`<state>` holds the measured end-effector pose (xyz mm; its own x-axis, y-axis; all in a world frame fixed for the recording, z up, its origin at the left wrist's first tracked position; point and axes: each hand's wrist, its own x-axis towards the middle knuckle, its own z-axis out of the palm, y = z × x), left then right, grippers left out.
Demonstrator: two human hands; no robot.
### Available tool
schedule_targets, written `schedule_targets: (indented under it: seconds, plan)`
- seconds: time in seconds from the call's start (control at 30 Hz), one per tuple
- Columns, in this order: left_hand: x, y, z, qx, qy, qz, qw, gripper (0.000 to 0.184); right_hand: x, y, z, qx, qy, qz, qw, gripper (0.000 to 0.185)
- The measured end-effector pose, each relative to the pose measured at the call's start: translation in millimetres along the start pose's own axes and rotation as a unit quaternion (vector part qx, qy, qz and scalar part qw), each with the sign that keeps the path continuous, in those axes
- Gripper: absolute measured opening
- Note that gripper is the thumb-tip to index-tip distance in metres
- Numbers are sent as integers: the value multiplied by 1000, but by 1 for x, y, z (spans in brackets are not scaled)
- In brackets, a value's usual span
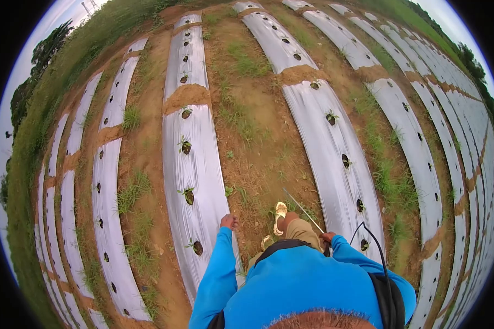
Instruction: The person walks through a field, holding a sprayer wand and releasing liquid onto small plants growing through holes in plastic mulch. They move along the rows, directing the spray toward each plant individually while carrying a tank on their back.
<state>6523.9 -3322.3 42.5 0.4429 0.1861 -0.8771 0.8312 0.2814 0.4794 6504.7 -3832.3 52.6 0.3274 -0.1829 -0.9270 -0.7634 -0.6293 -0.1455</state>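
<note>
My right hand [328, 237] is closed around the rear end of a thin spray wand [304, 212]. The wand slants forward and to the left, its tip over the soil path ahead of my feet. A black hose [380, 249] loops up near this hand and runs back over my right shoulder. My left hand [229, 221] hangs at the edge of a plastic-covered bed [195, 170], fingers curled, with nothing visible in it. Small green seedlings [189, 195] grow from holes in that covering, the closest ones ahead of and beside this hand.
Another silver plastic-covered bed [335, 159] runs along my right. Between the beds lies a brown soil path [258, 164] with grass tufts [241, 112]. Mounds of soil [186, 97] cross the beds at intervals. More covered rows stretch out on both sides.
</note>
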Motion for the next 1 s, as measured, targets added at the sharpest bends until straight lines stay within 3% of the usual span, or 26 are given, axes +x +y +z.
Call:
schedule_targets:
  seconds: [0.07,0.13,0.2,0.3,0.4,0.43,0.47,0.57,0.63,0.73,0.77,0.8,0.83,0.93,0.97,1.0]
  plan:
    - [26,28,-7,2,12,2,1000,17,27,-41,-10,-66,-2,3,998,53]
    - [41,48,-10,1,43,-53,998,17,59,-89,-23,-34,-8,-12,999,40]
    - [63,52,-14,11,74,-100,992,18,125,-128,-19,-40,-40,-22,998,40]
    - [67,55,-20,8,87,-185,979,22,182,-217,-32,61,-49,-57,995,39]
    - [74,74,-17,16,84,-199,976,23,193,-331,-60,-84,-93,-50,991,39]
    - [96,67,-27,261,49,34,964,27,189,-372,-74,-86,-99,-54,990,39]
    - [108,72,-32,477,7,257,840,32,185,-406,-92,-56,-102,-69,991,41]
    - [118,167,-6,450,27,219,865,36,187,-498,-143,-55,-86,-87,991,43]
    - [170,206,-7,469,21,212,857,36,190,-549,-176,-86,-66,-91,990,44]
    - [213,291,1,486,41,263,832,34,193,-610,-209,-90,-54,-156,982,46]
    - [206,336,16,285,64,109,950,32,206,-624,-214,-94,-37,-164,981,46]
    - [205,377,29,62,79,-55,993,29,218,-636,-219,-97,-19,-171,980,46]
    - [231,397,28,33,81,-94,992,25,221,-651,-226,-84,-50,-184,978,46]
    - [292,467,33,58,61,-151,985,26,246,-682,-228,-74,-7,-142,987,43]
    - [349,455,19,218,-12,-8,976,25,247,-688,-223,-72,-26,-135,988,42]
    - [402,447,6,437,-25,171,883,24,249,-708,-231,-69,-37,-135,988,41]
